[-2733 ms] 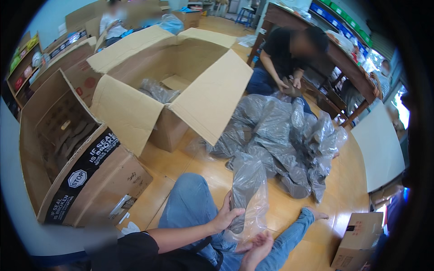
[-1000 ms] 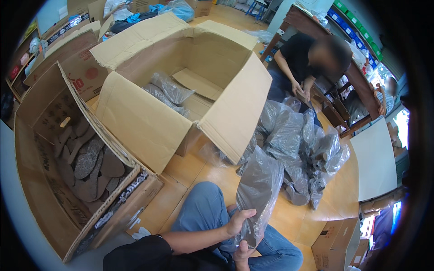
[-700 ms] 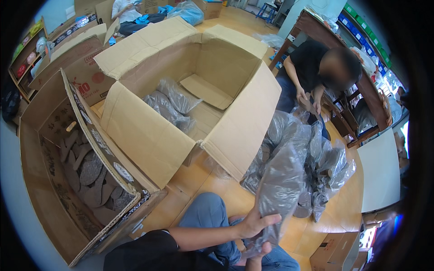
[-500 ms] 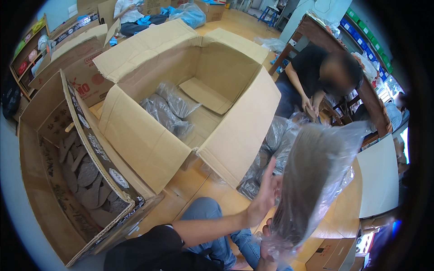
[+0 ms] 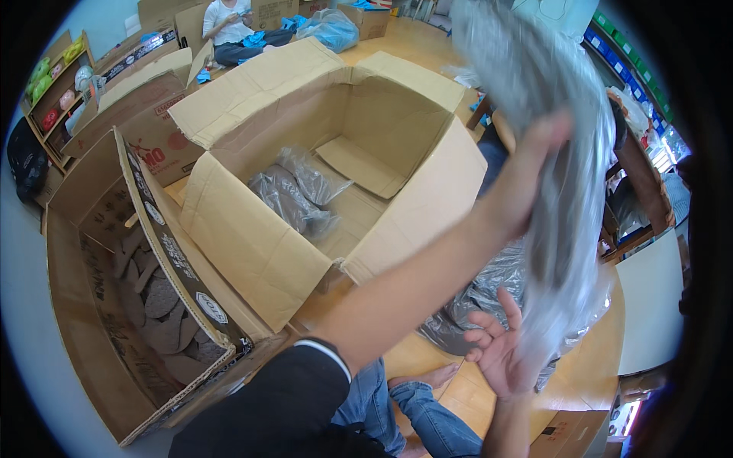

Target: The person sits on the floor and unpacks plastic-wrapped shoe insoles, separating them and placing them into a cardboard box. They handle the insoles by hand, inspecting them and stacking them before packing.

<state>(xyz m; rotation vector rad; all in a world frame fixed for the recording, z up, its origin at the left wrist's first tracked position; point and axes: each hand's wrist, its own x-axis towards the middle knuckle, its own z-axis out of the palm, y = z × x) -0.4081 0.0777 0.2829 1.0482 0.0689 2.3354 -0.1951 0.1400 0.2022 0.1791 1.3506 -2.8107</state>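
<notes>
My left hand (image 5: 534,156) is raised at the right, closed on a long clear plastic bag (image 5: 569,191) with greyish-brown contents, smeared by motion. The bag hangs nearly upright from the top edge down past my right hand. Lower down, my right hand (image 5: 500,351) shows its palm with fingers apart, right beside the bag's lower end; whether it touches the plastic I cannot tell. On the floor behind my hands lie more filled plastic bags (image 5: 489,286). A large open cardboard box (image 5: 256,237) stands in front of me, with several filled bags (image 5: 294,195) at its bottom.
To the left stands a long carton (image 5: 84,305) holding loose flat brown pieces (image 5: 164,305). A person (image 5: 229,27) sits at the back near a blue plastic bag (image 5: 328,30). Another person is mostly hidden behind my raised bag. A small carton (image 5: 569,435) sits at the lower right.
My left hand has come up and to the right and now grips the bag, which has risen with it. My right hand has opened from the bag's lower end.
</notes>
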